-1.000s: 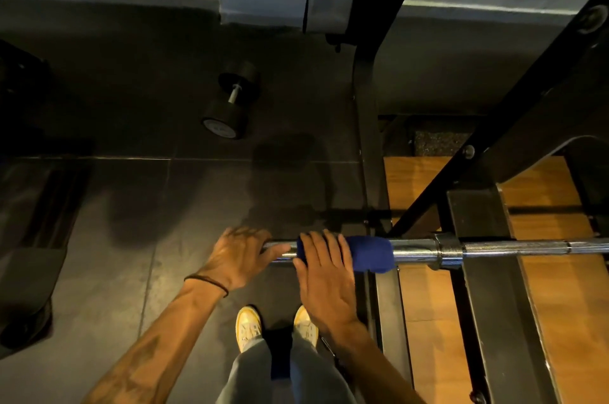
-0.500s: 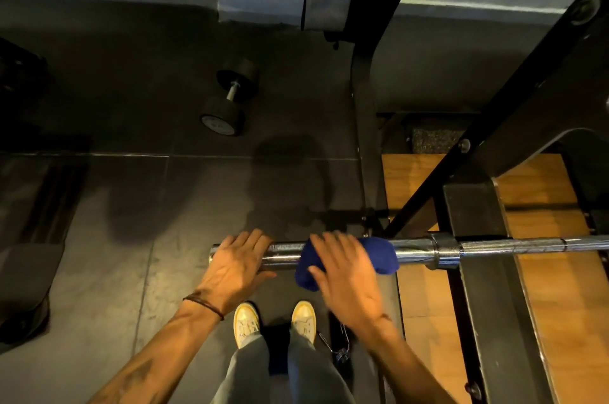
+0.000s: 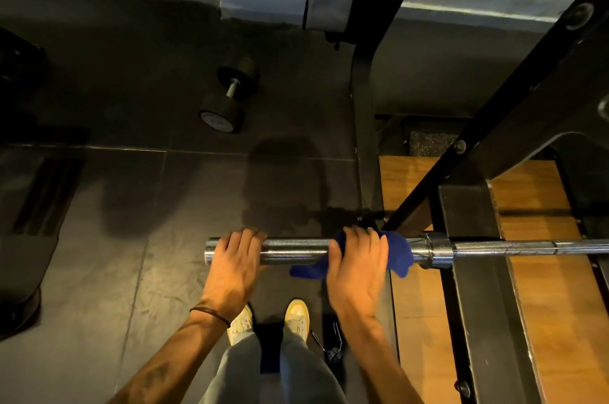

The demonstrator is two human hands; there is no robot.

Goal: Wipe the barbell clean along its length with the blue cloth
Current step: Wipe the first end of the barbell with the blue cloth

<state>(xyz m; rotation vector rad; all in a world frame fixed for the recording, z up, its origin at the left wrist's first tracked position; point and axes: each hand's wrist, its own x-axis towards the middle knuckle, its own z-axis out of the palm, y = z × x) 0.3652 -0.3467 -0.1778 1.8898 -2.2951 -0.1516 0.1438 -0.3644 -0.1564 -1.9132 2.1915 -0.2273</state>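
Note:
A chrome barbell point(image 3: 295, 252) lies horizontally across the lower middle of the view, its bare sleeve end at the left and its thin shaft running off to the right past a collar. My left hand point(image 3: 235, 258) grips the sleeve close to its end, fingers curled over the top. My right hand point(image 3: 357, 263) grips the blue cloth point(image 3: 398, 253), which is wrapped round the sleeve just left of the collar. Loose blue folds hang below the bar on both sides of that hand.
Black rack posts and a diagonal brace point(image 3: 494, 113) cross the right side over a wooden platform point(image 3: 418, 304). A black dumbbell point(image 3: 229, 95) lies on the dark rubber floor beyond the bar. A bench pad point(image 3: 29, 258) sits at the left. My yellow shoes point(image 3: 298, 318) stand below the bar.
My right hand has slid the blue cloth to the right along the sleeve towards the collar. My left hand stays near the sleeve's end, now curled over it.

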